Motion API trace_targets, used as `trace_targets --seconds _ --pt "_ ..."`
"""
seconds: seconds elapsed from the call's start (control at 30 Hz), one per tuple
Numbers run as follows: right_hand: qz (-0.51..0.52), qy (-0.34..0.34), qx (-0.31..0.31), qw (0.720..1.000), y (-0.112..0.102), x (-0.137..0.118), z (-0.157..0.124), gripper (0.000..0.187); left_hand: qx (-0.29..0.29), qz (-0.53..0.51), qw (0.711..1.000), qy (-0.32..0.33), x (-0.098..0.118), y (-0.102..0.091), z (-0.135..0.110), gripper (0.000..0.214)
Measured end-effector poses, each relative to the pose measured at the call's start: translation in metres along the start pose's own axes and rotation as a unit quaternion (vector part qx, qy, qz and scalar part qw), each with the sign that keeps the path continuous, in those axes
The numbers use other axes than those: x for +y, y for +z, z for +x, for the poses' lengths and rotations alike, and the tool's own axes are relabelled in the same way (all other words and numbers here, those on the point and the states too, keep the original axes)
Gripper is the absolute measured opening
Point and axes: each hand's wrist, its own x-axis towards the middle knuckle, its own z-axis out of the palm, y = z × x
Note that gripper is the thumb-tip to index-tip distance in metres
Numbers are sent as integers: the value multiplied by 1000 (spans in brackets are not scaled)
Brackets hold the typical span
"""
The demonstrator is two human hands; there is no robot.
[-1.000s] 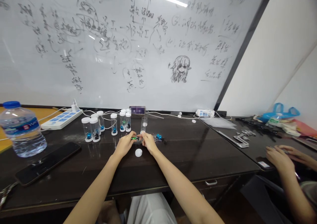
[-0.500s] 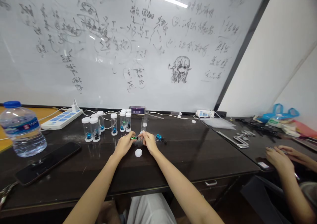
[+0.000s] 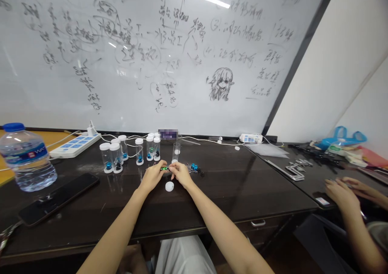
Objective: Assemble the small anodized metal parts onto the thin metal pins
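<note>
My left hand (image 3: 152, 176) is closed on a small green metallic part (image 3: 164, 168). The kind of part is too small to tell. My right hand (image 3: 181, 174) pinches the right end of it, so the two hands meet over the table. Just below them lies a round white cap (image 3: 169, 186). Behind the hands stands a clear plastic tube (image 3: 176, 149). To the right of my right hand are small blue metallic parts (image 3: 194, 167) and a little black ring (image 3: 202, 174).
Several capped clear tubes (image 3: 139, 150) with small parts inside stand to the left. Farther left are a phone (image 3: 59, 199), a water bottle (image 3: 26, 161) and a power strip (image 3: 74, 145). At the right, another person's hands (image 3: 345, 193) work beside metal hex keys (image 3: 294, 173).
My right fingertips have moved slightly left and closed over the dark end of the green part, which showed between the hands before. The cap and tubes stay put.
</note>
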Motion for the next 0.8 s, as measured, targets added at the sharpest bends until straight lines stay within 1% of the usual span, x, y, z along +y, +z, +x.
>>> trace_targets --seconds 0.1,0.27,0.37,0.47,0.5,0.57,0.7,0.73,0.8 --pt "19 3 -6 1000 1 1 1 12 1 0 1000 -4 1 -1 0 20" --pt "32 8 -8 999 2 1 1 24 5 -3 1000 -6 2 -2 0 20" --pt "28 14 -3 1000 2 2 1 27 6 -5 1000 -7 3 -2 0 20" --pt "20 19 -3 1000 3 5 2 41 8 -8 1000 -8 3 -1 0 21" --pt "18 20 -6 1000 3 6 3 43 9 -8 1000 -7 3 -1 0 20" --pt "20 18 -12 1000 3 6 3 41 10 -9 1000 -6 3 -1 0 20" --pt "32 9 -20 999 1 3 2 15 13 -8 1000 -3 2 -1 0 18" --pt "36 7 -20 999 1 2 1 12 13 -8 1000 -3 2 -2 0 18" --pt "43 5 -19 999 0 1 1 16 12 -7 1000 -1 2 -2 0 18"
